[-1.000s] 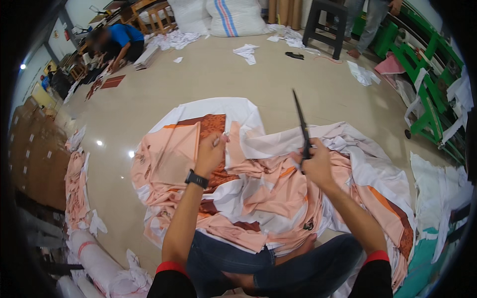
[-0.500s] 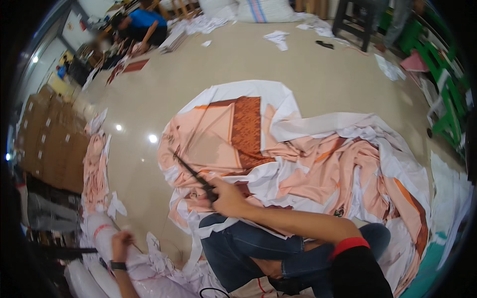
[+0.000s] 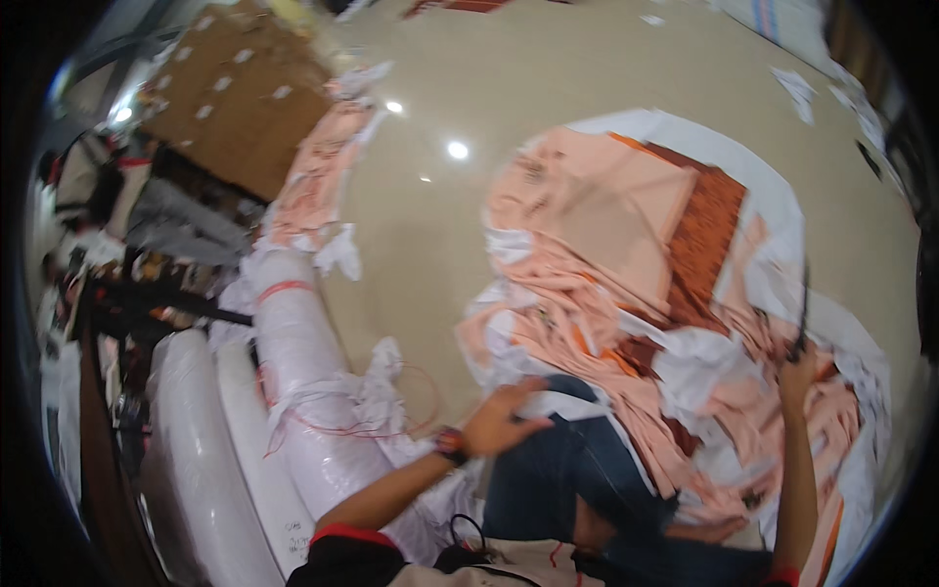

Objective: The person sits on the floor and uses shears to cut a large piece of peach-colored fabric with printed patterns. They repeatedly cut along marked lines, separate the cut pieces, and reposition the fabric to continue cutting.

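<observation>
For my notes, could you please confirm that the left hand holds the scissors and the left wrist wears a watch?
Not quite: the head view shows the scissors in the right hand, not the left hand, which is open. The watch is indeed worn on the left.

Even, moderate light; lamp reflections glare on the floor (image 3: 421, 254) near its left edge. Blur softens the cloth (image 3: 611, 205); fisheye edges bend and darken.

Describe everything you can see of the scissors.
The scissors look long, slim and dark, slightly blurred, pointing away from the person. The right hand grips their near end, largely hiding it. They show against peach and white fabric toward the picture's right; whether they touch it is unclear.
</observation>
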Available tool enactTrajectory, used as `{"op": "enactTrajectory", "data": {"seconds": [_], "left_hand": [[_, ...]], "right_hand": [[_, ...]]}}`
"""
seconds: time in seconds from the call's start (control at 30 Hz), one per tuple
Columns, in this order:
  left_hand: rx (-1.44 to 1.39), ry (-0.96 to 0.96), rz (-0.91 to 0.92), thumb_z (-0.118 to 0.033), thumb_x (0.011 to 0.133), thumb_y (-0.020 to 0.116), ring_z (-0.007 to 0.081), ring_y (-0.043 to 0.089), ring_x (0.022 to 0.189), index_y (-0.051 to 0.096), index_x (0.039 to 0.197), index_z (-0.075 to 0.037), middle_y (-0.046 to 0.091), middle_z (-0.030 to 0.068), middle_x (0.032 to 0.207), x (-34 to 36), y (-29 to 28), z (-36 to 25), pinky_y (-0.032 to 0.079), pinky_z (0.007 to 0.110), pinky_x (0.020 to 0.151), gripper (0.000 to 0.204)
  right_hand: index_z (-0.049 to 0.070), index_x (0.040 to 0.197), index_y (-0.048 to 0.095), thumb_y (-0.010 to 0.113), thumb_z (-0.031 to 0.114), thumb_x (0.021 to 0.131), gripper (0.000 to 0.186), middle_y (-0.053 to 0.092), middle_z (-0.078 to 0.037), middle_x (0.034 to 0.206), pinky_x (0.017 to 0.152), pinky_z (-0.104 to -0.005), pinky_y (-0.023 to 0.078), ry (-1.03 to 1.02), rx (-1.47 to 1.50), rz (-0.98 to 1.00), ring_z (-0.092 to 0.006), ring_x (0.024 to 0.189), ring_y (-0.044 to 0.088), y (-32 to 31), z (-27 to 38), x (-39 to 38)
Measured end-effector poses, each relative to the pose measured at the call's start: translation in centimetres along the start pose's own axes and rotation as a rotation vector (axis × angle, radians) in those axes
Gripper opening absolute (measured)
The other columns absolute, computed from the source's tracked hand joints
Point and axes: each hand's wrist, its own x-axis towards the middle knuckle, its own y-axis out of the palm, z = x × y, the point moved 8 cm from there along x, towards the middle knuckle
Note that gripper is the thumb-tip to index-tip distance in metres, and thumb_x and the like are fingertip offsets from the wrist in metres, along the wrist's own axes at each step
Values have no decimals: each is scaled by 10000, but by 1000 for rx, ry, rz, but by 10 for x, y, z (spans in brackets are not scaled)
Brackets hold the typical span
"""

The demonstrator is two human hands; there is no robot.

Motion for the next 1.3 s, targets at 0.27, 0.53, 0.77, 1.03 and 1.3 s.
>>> {"op": "enactTrajectory", "data": {"seconds": [0.27, 0.53, 0.77, 1.03, 1.3], "left_hand": [[450, -675, 294, -279, 783, 841, 402, 627, 1136, 650, 1221, 69, 618, 291, 1288, -105, -85, 151, 523, 466, 904, 591], [689, -127, 399, -220, 985, 491, 385, 277, 1529, 295, 1569, 4, 231, 276, 1648, -150, 30, 86, 351, 640, 1124, 655], [417, -680, 1495, -511, 997, 509, 403, 608, 1185, 603, 1357, -77, 666, 252, 1231, -314, 35, 147, 414, 530, 1070, 572], [415, 95, 288, -290, 956, 657, 415, 656, 1072, 647, 1228, -26, 675, 239, 1207, 151, -24, 87, 514, 496, 922, 379], [428, 801, 482, -443, 1051, 466, 397, 403, 1442, 494, 1486, -58, 382, 218, 1591, 425, 250, -95, 337, 528, 1175, 581]], "right_hand": [[-52, 1472, 410, 615, 143, 1006, 546, 627, -289, 1261, 1003, -386, 459, 43, -279, 88, -371, 1153, 626, 3, -81, 54], [-21, 1434, 440, 650, 157, 949, 558, 640, -244, 1189, 895, -404, 489, 154, -159, 13, -360, 1006, 637, 15, -92, 56], [-14, 1050, 580, 723, 113, 854, 274, 602, -146, 727, 623, -430, 479, -206, -290, 47, -322, 645, 581, -7, 7, 47], [-9, 1001, 591, 777, 116, 794, 306, 632, -170, 749, 652, -428, 508, -178, -405, -260, -347, 674, 631, -120, 52, 131], [-4, 1112, 551, 725, 191, 937, 315, 659, -184, 762, 636, -437, 491, -143, -411, -583, -346, 678, 656, -183, 55, 176]]}}
